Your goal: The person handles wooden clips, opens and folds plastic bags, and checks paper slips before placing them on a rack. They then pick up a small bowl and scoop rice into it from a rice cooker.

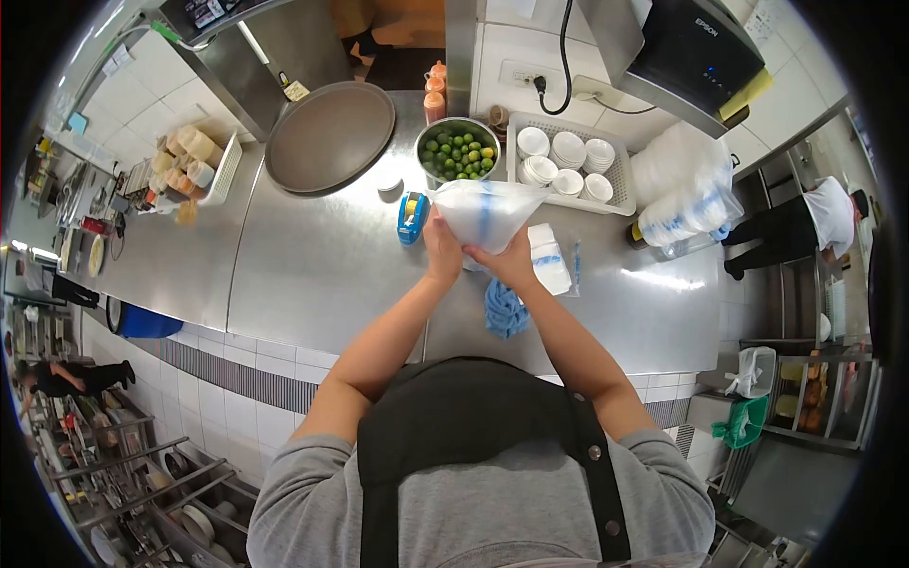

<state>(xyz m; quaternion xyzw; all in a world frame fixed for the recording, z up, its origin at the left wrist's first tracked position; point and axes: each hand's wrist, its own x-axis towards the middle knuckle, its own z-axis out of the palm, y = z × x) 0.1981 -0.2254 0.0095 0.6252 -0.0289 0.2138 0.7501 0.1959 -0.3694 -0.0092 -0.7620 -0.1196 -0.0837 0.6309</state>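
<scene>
Between my two hands, above the steel counter, is a translucent white plastic bag [485,216] with a blue stripe, wide at the top and narrow below. My left hand [441,248] is closed on its left side, beside a blue tape dispenser [411,219]. On the lower right edge of the bag, my right hand [508,257] is closed too. A stack of folded white bags [548,260] with blue print lies just right of my right hand. Below my hands a crumpled blue cloth [505,310] rests near the counter's front edge.
Behind the bag stand a metal bowl of limes [457,151], orange bottles [435,93] and a basket of white cups [620,194]. A round brown tray [329,138] lies back left. Bundled plastic cups [684,194] and a printer [696,66] are right. Other people [76,379] stand farther off.
</scene>
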